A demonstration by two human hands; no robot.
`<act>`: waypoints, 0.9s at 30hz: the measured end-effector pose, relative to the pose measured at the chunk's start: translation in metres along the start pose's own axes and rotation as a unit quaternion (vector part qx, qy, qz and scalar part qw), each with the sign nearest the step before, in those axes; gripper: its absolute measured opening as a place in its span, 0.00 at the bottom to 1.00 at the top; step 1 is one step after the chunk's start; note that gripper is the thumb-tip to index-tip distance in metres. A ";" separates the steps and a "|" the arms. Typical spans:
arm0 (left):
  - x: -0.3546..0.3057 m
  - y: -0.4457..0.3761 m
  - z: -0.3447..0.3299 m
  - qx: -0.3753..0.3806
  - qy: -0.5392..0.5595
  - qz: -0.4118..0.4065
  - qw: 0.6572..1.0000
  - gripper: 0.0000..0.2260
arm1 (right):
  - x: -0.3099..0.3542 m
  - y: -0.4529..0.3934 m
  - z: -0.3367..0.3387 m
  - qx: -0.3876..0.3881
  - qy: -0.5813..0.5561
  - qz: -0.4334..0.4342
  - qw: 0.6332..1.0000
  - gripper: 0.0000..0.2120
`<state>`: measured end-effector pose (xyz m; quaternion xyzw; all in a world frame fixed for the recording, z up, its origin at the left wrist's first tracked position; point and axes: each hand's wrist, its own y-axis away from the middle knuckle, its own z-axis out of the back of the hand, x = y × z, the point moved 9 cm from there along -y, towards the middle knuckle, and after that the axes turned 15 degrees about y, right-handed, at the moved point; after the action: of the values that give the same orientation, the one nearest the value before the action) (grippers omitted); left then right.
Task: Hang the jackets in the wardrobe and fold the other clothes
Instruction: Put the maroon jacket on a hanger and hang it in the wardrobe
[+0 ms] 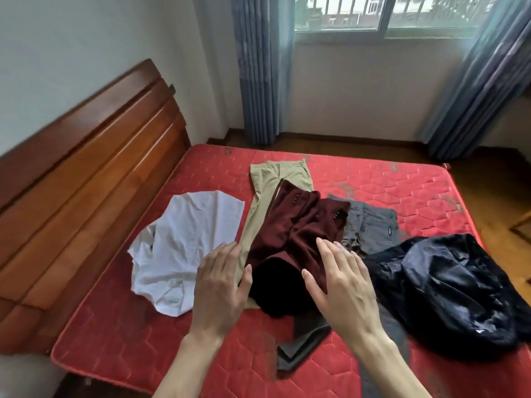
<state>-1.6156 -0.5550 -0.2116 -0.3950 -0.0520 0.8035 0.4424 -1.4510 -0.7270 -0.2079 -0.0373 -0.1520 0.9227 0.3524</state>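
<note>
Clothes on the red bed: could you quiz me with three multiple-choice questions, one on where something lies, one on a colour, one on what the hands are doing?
1. Where does the white crumpled shirt lie among the clothes?
A. nearest the wooden headboard
B. under the window
C. on the floor

2. What colour is the garment lying on the beige trousers?
A. yellow
B. dark maroon
C. green

3. How are the left hand and right hand?
A. both gripping hangers
B. open, fingers straight, over the clothes
C. clenched fists

Answers: 1 A, it lies at the headboard end of the row. 2 B, the dark maroon garment overlaps the beige trousers. 3 B, both hands show straight fingers holding nothing.
</note>
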 end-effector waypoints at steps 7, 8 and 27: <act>0.086 -0.008 -0.080 0.088 0.047 0.035 0.994 0.21 | 0.018 -0.002 -0.086 0.046 0.001 -0.032 0.998 0.30; 0.097 -0.008 -0.094 0.098 0.047 0.041 0.993 0.21 | 0.018 -0.003 -0.102 0.058 -0.001 -0.034 0.998 0.30; 0.310 0.110 -0.349 0.200 0.037 0.101 0.974 0.20 | 0.004 0.047 -0.454 0.180 -0.054 0.003 0.982 0.31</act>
<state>-1.5438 -0.4814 -0.6799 -0.3311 0.1657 0.8230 0.4308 -1.4036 -0.6420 -0.6537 0.0759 -0.0021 0.9366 0.3422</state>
